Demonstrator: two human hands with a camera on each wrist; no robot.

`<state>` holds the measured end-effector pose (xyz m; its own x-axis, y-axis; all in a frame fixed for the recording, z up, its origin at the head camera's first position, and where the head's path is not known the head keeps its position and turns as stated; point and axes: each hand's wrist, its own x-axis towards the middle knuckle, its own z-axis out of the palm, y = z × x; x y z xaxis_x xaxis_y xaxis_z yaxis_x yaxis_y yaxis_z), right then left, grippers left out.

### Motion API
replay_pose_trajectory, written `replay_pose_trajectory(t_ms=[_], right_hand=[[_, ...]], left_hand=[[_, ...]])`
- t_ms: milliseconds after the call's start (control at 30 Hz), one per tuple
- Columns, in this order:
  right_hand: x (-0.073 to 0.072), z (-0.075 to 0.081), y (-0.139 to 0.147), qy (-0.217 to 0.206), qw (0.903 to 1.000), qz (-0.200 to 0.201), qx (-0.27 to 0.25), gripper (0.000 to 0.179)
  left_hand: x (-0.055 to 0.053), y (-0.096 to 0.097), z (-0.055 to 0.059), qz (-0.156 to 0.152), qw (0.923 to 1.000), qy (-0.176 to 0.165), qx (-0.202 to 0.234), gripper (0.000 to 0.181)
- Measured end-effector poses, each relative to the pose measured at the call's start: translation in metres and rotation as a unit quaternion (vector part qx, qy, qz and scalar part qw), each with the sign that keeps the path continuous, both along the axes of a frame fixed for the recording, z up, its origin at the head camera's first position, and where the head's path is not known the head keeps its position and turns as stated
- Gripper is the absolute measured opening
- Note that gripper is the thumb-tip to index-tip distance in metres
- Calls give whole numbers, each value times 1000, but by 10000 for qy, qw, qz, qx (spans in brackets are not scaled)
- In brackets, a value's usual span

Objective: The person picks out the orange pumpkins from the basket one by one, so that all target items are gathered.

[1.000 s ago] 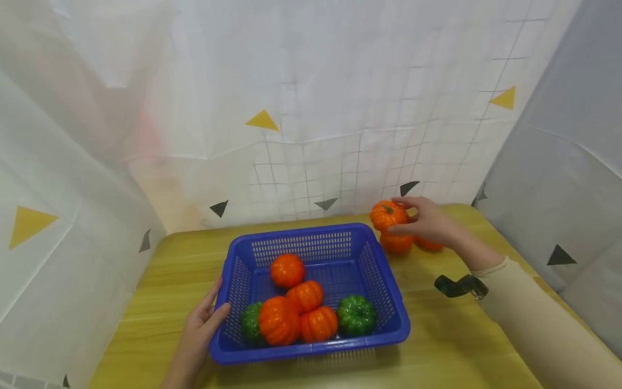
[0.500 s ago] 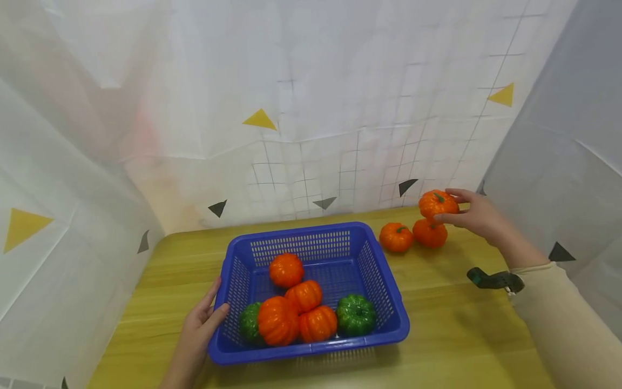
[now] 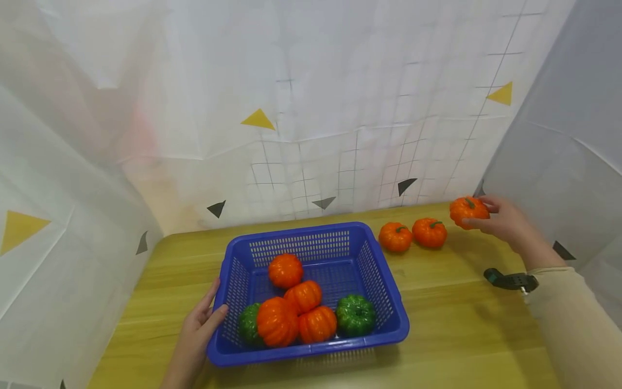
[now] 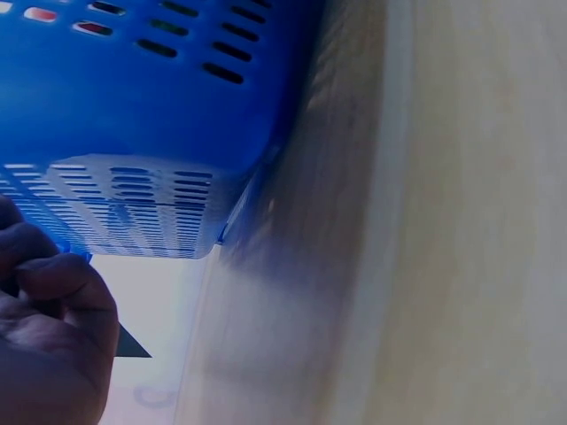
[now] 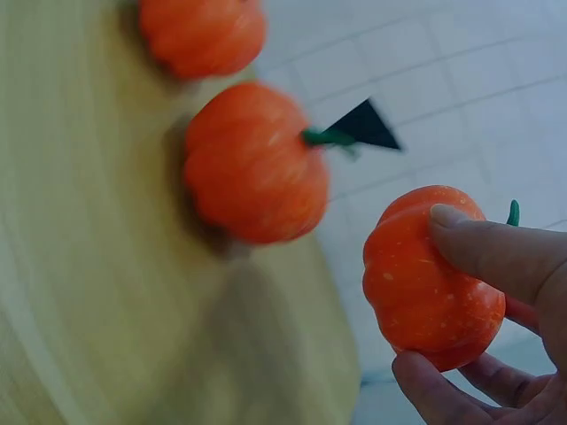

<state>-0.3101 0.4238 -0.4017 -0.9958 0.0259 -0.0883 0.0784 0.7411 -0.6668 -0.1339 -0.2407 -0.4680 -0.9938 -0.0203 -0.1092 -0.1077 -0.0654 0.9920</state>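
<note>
Wooden table (image 3: 447, 313) bears two orange pumpkins (image 3: 430, 234); your right hand (image 3: 507, 222) pinches a third pumpkin (image 3: 465, 212) near them; your left hand (image 3: 193, 327), fingers relaxed, touches the blue basket (image 3: 311, 348), where six more pumpkins (image 3: 277, 322) lie; work seems partly done.

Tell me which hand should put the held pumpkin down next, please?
Probably the right hand. It holds the orange pumpkin, near the two other pumpkins on the table. The left hand is at the left side of the blue basket, which stands between it and those pumpkins.
</note>
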Motion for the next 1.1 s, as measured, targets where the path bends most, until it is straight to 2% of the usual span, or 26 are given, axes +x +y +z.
replay_pose_trajectory(t_ms=[233,400,633,833,1100], right_hand=[[-14,-29,15,-114,9999,49,119,108],[-21,-42,18,-28,9994,171,311,105],[-22,-50,16,74,9973,271,685,101],[-23,-56,18,-78,9967,191,781,102],[-24,-59,19,-78,9950,397,916,100]], left_hand=[[-1,1,0,-35,10000,92,-17,63],[-1,0,-1,-45,10000,16,-30,63],[0,1,1,-43,10000,-57,1,65],[1,2,3,36,9999,-94,46,64],[1,3,4,-2,10000,-73,45,64]])
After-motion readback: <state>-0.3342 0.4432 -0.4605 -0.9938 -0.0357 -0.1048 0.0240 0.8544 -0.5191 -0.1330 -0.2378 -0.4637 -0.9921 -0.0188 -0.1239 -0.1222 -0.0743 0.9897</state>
